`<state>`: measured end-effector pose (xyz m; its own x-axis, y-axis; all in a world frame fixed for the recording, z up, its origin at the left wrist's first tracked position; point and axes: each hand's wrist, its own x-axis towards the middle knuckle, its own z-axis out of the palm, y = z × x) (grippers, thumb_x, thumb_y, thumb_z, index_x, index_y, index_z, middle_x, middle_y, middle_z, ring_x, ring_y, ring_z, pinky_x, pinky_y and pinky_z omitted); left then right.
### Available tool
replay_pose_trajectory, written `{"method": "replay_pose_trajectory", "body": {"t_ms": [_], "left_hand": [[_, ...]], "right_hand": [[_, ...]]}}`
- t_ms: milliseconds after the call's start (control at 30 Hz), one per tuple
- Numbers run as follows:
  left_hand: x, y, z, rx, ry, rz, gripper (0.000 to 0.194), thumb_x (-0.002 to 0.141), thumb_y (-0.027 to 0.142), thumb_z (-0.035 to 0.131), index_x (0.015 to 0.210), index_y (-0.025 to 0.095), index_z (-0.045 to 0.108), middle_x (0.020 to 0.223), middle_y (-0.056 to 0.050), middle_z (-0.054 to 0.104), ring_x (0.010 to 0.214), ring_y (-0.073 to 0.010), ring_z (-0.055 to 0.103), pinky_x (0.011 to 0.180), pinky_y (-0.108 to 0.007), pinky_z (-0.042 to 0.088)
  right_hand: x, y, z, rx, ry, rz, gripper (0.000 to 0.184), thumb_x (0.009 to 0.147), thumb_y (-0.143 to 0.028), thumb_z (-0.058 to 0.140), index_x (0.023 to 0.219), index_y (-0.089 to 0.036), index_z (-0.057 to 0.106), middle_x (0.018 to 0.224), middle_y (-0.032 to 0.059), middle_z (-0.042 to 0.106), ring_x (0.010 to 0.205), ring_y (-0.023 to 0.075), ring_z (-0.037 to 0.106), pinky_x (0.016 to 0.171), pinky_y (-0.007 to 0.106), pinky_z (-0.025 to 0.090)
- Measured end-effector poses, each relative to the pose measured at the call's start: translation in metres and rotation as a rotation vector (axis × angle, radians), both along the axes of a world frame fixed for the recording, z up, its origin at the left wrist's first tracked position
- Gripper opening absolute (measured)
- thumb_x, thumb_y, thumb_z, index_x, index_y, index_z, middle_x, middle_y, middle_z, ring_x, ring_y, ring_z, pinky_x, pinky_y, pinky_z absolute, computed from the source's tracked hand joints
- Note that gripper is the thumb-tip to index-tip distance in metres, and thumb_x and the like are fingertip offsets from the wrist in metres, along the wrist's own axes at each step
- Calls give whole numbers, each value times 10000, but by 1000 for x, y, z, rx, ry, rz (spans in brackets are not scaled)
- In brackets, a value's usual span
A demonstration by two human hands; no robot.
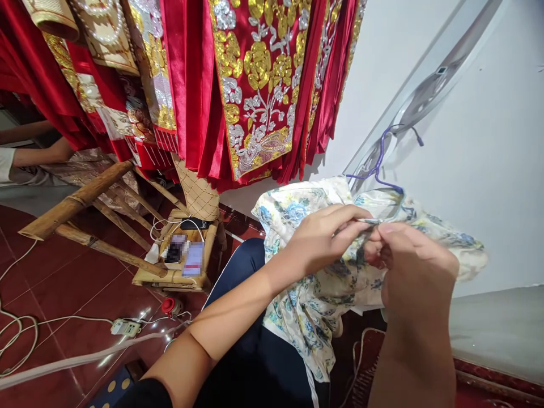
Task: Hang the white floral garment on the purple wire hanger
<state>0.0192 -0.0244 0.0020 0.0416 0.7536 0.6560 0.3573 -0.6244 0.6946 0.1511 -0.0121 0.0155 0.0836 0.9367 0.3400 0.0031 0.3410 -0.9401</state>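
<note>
A white blouse with a blue and green floral print hangs on a purple hanger and drapes down over my knees. My left hand pinches the edge of its collar opening between thumb and fingers. Close beside it on the right, my right hand is closed at the same edge, fingertips pressed together near the front of the neckline. Whether the right fingers hold a small fastening there cannot be made out. The blouse's lower part falls in folds below both hands.
Red garments with gold and silver embroidery hang ahead. A bamboo chair and a low bamboo stool carrying phones stand left. Cables and a power strip lie on the red tiles. At far left, another person's arm shows.
</note>
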Motion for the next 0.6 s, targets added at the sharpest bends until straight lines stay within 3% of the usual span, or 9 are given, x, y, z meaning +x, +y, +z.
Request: {"method": "replay_pose_trajectory", "body": {"t_ms": [100,200,267,333,433,500,600], "left_hand": [[-2,3,13,94,8,12,188,991,282,499,1013,179,655,1012,-55,699,960,-173,640,896,-293,503],[-8,0,27,195,-79,114,152,981,291,532,997,184,638,997,-52,700,945,-170,634,917,-307,485],[-21,1,32,231,-216,229,135,971,307,554,990,201,634,979,-45,692,929,-168,627,906,-314,482],[-43,9,27,233,-453,322,121,959,316,571,972,212,632,945,-35,672,887,-155,621,852,-292,492],[-81,28,-3,98,-959,319,143,946,302,576,869,184,600,797,-6,608,743,-111,595,747,-231,488],[-97,37,-34,-148,-1276,259,213,945,260,560,759,158,546,679,12,549,660,-90,572,724,-213,482],[-96,36,-81,-376,-1408,261,295,934,172,527,643,155,484,574,29,482,556,-74,510,682,-207,468]], "right_hand": [[-1,6,-7,11,-22,-7,157,771,-253,653,646,-164,618,504,-36,507,450,84,422,426,220,295],[1,12,-26,-89,-107,37,137,778,-247,633,667,-166,633,514,-40,499,464,93,402,447,237,296],[5,11,-42,-112,-174,67,198,791,-263,616,617,-170,611,507,-37,482,477,104,398,462,252,298],[11,3,-58,-99,-206,78,283,800,-289,620,545,-180,562,494,-33,469,494,114,406,483,257,309],[19,-15,-81,-151,-188,131,363,811,-321,633,495,-190,509,464,-37,452,487,114,400,494,252,309],[23,-27,-95,-200,-182,200,382,820,-344,632,489,-191,519,450,-34,462,475,117,408,499,253,319],[25,-45,-115,-255,-185,331,387,816,-360,625,477,-194,540,428,-19,486,453,128,424,496,260,330]]}}
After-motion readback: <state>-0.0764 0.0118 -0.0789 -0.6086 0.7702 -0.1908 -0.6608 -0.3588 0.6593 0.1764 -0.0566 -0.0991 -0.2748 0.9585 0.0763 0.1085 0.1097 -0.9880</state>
